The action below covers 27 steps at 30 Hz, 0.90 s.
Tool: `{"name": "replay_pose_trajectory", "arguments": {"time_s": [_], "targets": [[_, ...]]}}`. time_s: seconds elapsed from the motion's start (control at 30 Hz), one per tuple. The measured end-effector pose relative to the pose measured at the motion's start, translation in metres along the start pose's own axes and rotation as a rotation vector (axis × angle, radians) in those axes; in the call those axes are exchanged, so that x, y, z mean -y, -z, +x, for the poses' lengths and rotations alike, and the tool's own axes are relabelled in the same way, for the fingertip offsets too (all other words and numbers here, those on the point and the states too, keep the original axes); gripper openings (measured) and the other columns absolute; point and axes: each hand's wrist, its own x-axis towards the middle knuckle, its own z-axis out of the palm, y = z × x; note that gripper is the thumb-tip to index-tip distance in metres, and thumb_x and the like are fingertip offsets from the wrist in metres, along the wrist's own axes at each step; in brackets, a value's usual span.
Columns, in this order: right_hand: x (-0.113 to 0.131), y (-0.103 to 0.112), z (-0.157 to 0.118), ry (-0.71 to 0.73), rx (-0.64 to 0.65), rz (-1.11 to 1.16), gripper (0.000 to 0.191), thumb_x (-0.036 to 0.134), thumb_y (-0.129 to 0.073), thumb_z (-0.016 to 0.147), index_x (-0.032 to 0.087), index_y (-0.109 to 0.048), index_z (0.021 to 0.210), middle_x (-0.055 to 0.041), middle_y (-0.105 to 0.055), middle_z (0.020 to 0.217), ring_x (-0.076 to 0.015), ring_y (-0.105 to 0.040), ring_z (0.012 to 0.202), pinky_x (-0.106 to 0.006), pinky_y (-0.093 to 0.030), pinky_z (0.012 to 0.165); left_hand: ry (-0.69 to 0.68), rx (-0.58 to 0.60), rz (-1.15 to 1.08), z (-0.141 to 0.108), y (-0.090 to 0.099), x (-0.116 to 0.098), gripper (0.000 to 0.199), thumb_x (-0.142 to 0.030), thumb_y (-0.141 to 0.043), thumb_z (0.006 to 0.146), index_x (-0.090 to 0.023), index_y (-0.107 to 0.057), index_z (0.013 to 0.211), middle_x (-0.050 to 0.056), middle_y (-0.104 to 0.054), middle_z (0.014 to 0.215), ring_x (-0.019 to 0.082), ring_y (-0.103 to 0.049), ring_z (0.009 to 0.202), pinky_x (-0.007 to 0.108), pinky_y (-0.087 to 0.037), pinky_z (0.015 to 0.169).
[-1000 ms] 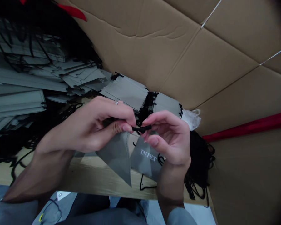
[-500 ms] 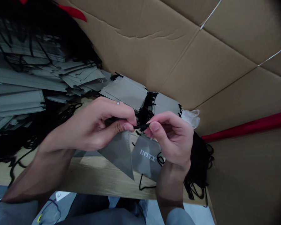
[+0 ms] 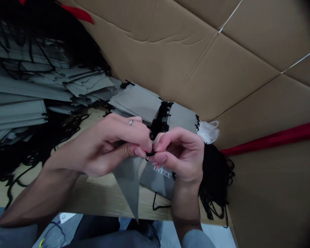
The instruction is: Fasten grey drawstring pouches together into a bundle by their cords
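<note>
Between my two hands is a short black cord (image 3: 151,154), pinched at the fingertips. My left hand (image 3: 116,144), with a ring on one finger, is closed on its left end. A grey flat piece (image 3: 129,179) hangs below my left fingers, its corner pointing down. The thumb and forefinger of my right hand (image 3: 182,153) grip the cord's right side. Under the hands a grey INTEX piece (image 3: 158,181) lies on the wooden table (image 3: 100,196), with a black cord loop at its lower edge.
Stacks of grey pieces (image 3: 15,82) and tangled black cords (image 3: 67,127) fill the left. Corded grey stacks (image 3: 136,101) stand by the cardboard wall (image 3: 155,58). Right of them are a clear plastic bag (image 3: 208,132), a black cord bundle (image 3: 215,179) and a red strip (image 3: 274,137).
Both hands have come closer together and slightly lower, so less cord shows between them. The hanging grey piece has swung to point more steeply down.
</note>
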Motion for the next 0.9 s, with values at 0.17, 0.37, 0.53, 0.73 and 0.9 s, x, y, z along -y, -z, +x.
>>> {"name": "replay_pose_trajectory", "arguments": {"time_s": [0.17, 0.37, 0.53, 0.73, 0.9], "targets": [[-0.004, -0.009, 0.001, 0.048, -0.023, 0.090, 0.023, 0.020, -0.099, 0.091, 0.023, -0.083, 0.107, -0.0011, -0.082, 0.084, -0.0132, -0.075, 0.058, -0.021, -0.061, 0.047, 0.050, 0.009, -0.145, -0.003, -0.003, 0.001, 0.018, -0.022, -0.068, 0.112, -0.025, -0.070, 0.094, -0.003, -0.066, 0.073, 0.014, -0.060, 0.067, 0.030, -0.049, 0.068], [0.002, -0.012, 0.005, 0.092, -0.075, 0.013, 0.016, 0.018, -0.090, 0.099, 0.024, -0.080, 0.110, -0.0009, -0.082, 0.087, -0.0143, -0.078, 0.064, -0.024, -0.065, 0.053, 0.046, -0.040, -0.030, 0.000, 0.002, -0.001, 0.017, -0.018, -0.068, 0.110, -0.023, -0.072, 0.094, -0.005, -0.062, 0.067, 0.012, -0.047, 0.061, 0.033, -0.045, 0.072], [0.017, -0.005, 0.004, 0.098, -0.191, -0.253, 0.015, 0.037, -0.086, 0.105, 0.026, -0.082, 0.114, -0.0022, -0.081, 0.090, -0.0141, -0.074, 0.067, -0.026, -0.061, 0.056, 0.064, -0.114, 0.076, -0.003, 0.012, -0.004, 0.022, -0.020, -0.066, 0.111, -0.021, -0.070, 0.089, -0.002, -0.063, 0.071, 0.013, -0.051, 0.066, 0.034, -0.040, 0.068], [0.017, -0.005, 0.002, 0.010, -0.096, -0.455, 0.018, 0.037, -0.078, 0.110, 0.024, -0.075, 0.098, 0.0012, -0.070, 0.080, -0.0128, -0.065, 0.066, -0.027, -0.048, 0.058, 0.069, -0.052, 0.180, -0.002, 0.012, -0.004, 0.021, -0.018, -0.063, 0.111, -0.022, -0.067, 0.091, -0.006, -0.055, 0.067, 0.012, -0.046, 0.061, 0.034, -0.040, 0.071], [0.017, -0.011, 0.002, 0.090, -0.159, -0.529, 0.023, 0.031, -0.073, 0.113, 0.024, -0.072, 0.091, 0.0025, -0.071, 0.078, -0.0121, -0.063, 0.064, -0.029, -0.048, 0.060, 0.071, -0.020, 0.227, -0.002, 0.012, -0.003, 0.021, -0.018, -0.059, 0.113, -0.023, -0.066, 0.093, -0.006, -0.061, 0.071, 0.012, -0.047, 0.061, 0.032, -0.041, 0.075]]}}
